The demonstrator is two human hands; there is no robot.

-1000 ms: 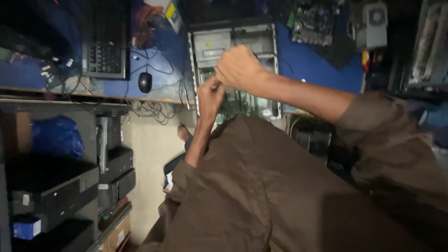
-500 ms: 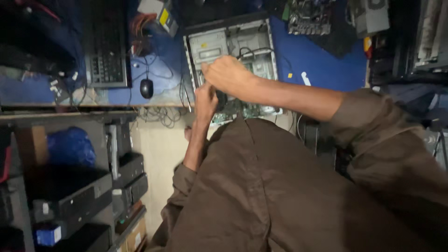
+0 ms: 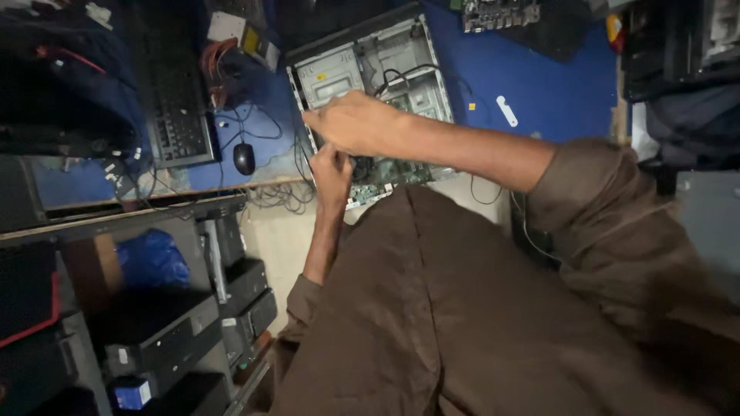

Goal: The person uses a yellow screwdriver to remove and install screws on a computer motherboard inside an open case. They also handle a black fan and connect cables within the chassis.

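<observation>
Blue bench [image 3: 555,92], cluttered. Open computer case [image 3: 370,69] lies near its front edge, long axis running away from the person. Both hands over the case's near-left side: right hand [image 3: 351,123] curled, left hand [image 3: 331,171] just below, fingers bunched (contents of either grip unclear). Keyboard [image 3: 177,115], mouse [image 3: 243,158] to the left.

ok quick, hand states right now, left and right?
Left hand: fingers curled, at the near edge of the open computer case; contents cannot be told.
Right hand: over the case, fingers bent; any hold cannot be told.
</observation>
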